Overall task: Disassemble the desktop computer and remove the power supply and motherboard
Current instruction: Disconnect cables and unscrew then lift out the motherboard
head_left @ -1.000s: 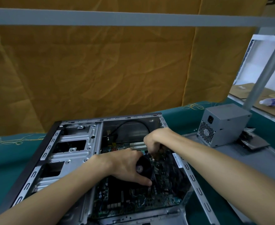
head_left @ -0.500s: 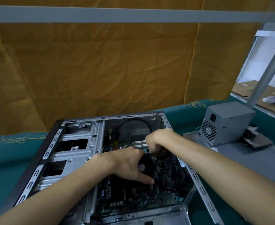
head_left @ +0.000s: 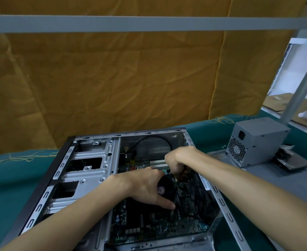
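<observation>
Surface: green cloth-covered table (head_left: 8,187), open grey metal computer case (head_left: 46,185).
Left hand (head_left: 147,189): we grip the black round cooler fan (head_left: 166,187).
Right hand (head_left: 176,160): fist closed round something; we cannot tell what.

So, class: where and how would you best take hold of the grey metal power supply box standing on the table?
Probably grip the grey metal power supply box across its two plain side walls, from above: the top is bare, and the vented end carries the socket.

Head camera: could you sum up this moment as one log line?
power supply: out, on table | motherboard: in case | left hand: grips cooler fan | right hand: gripping something at board, unclear
</observation>
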Demonstrator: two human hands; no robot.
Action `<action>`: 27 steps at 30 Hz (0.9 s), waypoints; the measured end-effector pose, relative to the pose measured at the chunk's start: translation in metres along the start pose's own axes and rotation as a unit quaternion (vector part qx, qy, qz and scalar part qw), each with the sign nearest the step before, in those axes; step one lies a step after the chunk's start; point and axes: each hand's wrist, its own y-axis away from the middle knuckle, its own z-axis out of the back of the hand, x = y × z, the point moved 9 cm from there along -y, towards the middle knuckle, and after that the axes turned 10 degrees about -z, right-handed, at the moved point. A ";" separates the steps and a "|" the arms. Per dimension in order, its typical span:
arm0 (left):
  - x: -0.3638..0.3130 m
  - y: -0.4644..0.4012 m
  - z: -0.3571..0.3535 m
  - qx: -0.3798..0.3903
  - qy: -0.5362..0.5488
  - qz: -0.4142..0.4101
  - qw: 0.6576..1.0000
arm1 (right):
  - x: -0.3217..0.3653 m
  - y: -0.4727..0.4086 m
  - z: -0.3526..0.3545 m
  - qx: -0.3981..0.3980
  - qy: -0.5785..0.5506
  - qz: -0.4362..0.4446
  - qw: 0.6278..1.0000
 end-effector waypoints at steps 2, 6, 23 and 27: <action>0.000 0.000 -0.001 0.000 -0.002 -0.002 1.000 | 0.000 0.001 -0.001 0.009 -0.002 0.005 1.000; 0.001 -0.001 -0.001 -0.004 -0.003 -0.004 1.000 | 0.003 0.000 0.002 -0.027 0.013 -0.006 1.000; 0.005 -0.004 -0.003 -0.011 0.002 -0.009 1.000 | -0.001 0.003 0.001 -0.033 -0.022 -0.019 0.999; 0.003 -0.005 -0.002 -0.009 0.002 -0.013 1.000 | -0.004 0.007 0.000 -0.016 -0.023 -0.011 1.000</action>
